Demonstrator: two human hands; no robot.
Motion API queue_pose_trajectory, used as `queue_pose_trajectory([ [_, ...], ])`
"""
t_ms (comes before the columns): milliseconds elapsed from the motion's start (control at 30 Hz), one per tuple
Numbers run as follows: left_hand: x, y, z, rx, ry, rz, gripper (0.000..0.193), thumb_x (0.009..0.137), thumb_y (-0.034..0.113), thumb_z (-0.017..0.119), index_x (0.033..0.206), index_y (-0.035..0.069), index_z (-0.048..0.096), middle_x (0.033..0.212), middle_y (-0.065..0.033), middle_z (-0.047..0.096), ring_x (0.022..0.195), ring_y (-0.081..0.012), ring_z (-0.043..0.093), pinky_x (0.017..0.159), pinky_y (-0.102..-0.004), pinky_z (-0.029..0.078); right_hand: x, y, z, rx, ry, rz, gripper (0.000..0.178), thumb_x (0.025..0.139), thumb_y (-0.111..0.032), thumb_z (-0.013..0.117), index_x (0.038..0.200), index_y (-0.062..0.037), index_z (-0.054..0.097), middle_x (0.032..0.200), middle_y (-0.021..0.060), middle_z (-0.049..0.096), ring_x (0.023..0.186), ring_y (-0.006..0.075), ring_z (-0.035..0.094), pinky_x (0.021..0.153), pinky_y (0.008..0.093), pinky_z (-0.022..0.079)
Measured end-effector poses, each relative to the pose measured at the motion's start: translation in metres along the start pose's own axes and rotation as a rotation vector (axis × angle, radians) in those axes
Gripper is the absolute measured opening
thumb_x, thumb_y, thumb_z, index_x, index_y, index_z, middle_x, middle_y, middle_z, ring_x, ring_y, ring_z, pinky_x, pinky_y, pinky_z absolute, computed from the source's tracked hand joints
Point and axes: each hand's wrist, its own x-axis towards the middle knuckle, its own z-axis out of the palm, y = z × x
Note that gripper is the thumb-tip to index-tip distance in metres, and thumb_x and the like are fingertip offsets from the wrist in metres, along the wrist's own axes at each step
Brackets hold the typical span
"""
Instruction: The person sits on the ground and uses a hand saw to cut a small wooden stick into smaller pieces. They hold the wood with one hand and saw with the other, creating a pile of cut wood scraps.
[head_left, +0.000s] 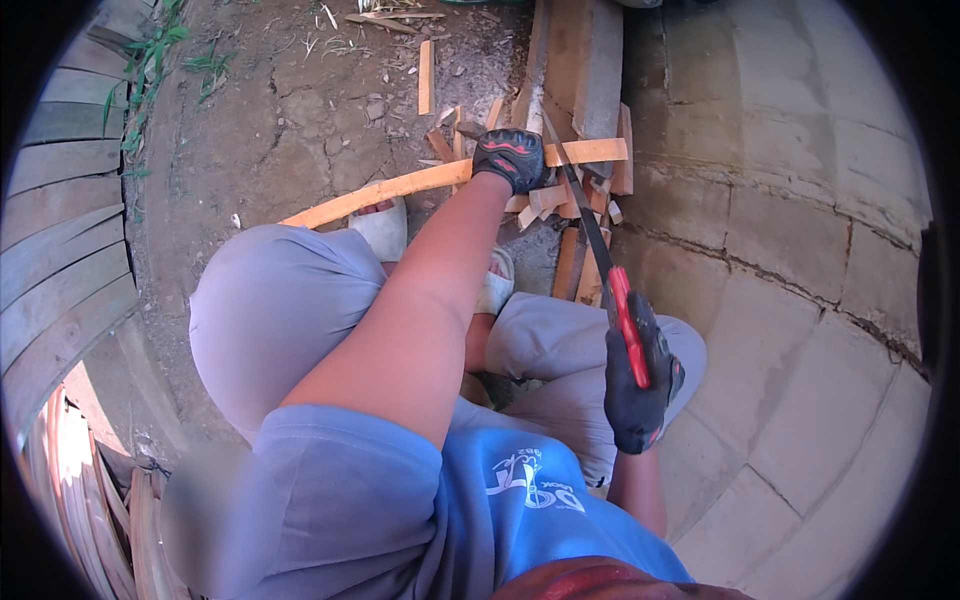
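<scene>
My left hand (510, 160), in a black glove with red trim, is closed over a long, thin wood strip (385, 192). The strip runs from beside my left knee across to the right, resting near a thick timber beam (572, 60). In my right hand (640, 385), also gloved, is the red handle of a hand saw (595, 235). Its narrow dark blade slants up and left, crossing the strip just right of my left hand. The saw's teeth are too small to make out. Short wood offcuts (545, 200) lie heaped under the strip.
Bare soil (290, 110) lies to the left, with a loose wood piece (426, 78) on it. Grey concrete paving (770, 350) is at the right. Along the left edge are boards (65, 200), with more wooden strips (95, 500) at the lower left. My sandalled feet are close to the strip.
</scene>
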Motion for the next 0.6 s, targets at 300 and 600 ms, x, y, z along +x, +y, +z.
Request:
queue_pose_trajectory([
  [300, 0.0, 0.004, 0.004, -0.052, 0.007, -0.019, 0.035, 0.087, 0.042, 0.069, 0.102, 0.012, 0.079, 0.102, -0.0188, 0.078, 0.097, -0.0359, 0.077, 0.087, -0.05, 0.059, 0.168, 0.039, 0.126, 0.083, 0.083, -0.086, 0.045, 0.101, -0.021, 0.067, 0.145, -0.0116, 0.065, 0.131, 0.022, 0.072, 0.118, 0.0414, 0.071, 0.098, 0.0477, 0.057],
  [600, 0.002, 0.006, -0.004, -0.046, -0.056, 0.018, 0.036, 0.089, 0.042, 0.066, 0.104, 0.011, 0.079, 0.105, -0.0191, 0.079, 0.1, -0.036, 0.077, 0.088, -0.0507, 0.059, 0.192, 0.074, 0.167, 0.229, 0.195, -0.21, 0.046, 0.102, -0.022, 0.065, 0.147, -0.0107, 0.063, 0.133, 0.0193, 0.073, 0.12, 0.0385, 0.071, 0.101, 0.0471, 0.056],
])
